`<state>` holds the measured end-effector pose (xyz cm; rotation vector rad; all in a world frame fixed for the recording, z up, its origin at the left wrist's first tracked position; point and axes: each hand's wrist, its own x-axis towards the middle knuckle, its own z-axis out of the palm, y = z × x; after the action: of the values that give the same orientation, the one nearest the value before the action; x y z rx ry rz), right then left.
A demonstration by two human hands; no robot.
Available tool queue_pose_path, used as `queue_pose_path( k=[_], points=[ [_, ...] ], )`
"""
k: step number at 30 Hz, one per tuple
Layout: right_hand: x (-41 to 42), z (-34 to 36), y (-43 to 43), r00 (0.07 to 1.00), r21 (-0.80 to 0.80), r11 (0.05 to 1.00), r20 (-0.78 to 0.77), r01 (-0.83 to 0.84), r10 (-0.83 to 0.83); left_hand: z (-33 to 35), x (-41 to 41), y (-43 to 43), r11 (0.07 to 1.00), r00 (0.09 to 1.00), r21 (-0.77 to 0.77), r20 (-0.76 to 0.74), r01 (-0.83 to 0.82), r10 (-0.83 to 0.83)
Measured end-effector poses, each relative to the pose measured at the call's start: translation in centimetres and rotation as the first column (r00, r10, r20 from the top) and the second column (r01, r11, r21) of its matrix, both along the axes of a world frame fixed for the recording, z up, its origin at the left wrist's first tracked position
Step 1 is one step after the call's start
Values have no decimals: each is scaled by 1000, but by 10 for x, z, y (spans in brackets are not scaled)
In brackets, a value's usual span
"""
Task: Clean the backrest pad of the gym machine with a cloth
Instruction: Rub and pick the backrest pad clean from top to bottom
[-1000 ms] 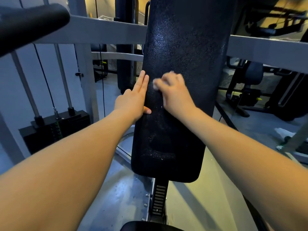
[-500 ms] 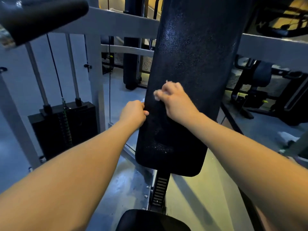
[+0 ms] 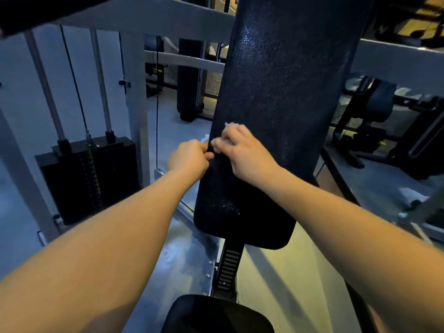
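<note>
Head view, lower edge: black padded seat cushion (image 3: 216, 316) at bottom centre. A slotted black metal adjustment rail (image 3: 228, 267) rises from it to the underside of the pad.
Left hand: left hand (image 3: 189, 159), centre frame, fingers curled round the left edge of the tall black textured vinyl backrest pad (image 3: 283, 92), thumb on the front face. A pale scrap shows just beyond the knuckles; cannot tell what it is.
Right hand: right hand (image 3: 242, 152), just right of the left hand, fingers bunched over a small white crumpled cloth (image 3: 231, 125) and pressing it against the pad face.
Cloth position: mid-height on the pad, near its left edge, mostly hidden under the fingers.
Pad position: runs from lower centre to the top edge of the frame.
Step in hand (judged): wiping the left mid-section.
Technique: keep the left-hand brace so the pad does not rock. Spread the cloth flatter for more contact. Work in overlapping strokes across the full width.
Remaining area (judged): pale specks near the lower end and the glossy upper face probably need passes.
Risk: a bunched cloth may skip the grained texture.
Far left: black plate weight stack (image 3: 91, 176) under a grey metal frame beam (image 3: 168, 10).
</note>
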<state>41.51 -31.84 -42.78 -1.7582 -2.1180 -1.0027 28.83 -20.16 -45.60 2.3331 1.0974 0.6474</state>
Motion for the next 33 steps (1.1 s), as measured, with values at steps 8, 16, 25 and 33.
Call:
queue_pose_path(
  k=[8, 16, 25, 33],
  points=[
    [17, 61, 8, 979, 270, 943, -110, 195, -171, 3, -1, -5, 999, 1000, -37, 14, -14, 14],
    [3, -6, -33, 999, -137, 991, 41, 8, -2, 2, 0, -7, 999, 999, 3, -11, -40, 40],
    [19, -24, -41, 984, 149, 978, -130, 143, -124, 2, 2, -15, 997, 998, 16, -7, -69, 69],
    [26, 16, -42, 953, 223, 939, -217, 261, -213, 11, 6, -26, 995, 995, -31, -22, -94, 93]
  ],
)
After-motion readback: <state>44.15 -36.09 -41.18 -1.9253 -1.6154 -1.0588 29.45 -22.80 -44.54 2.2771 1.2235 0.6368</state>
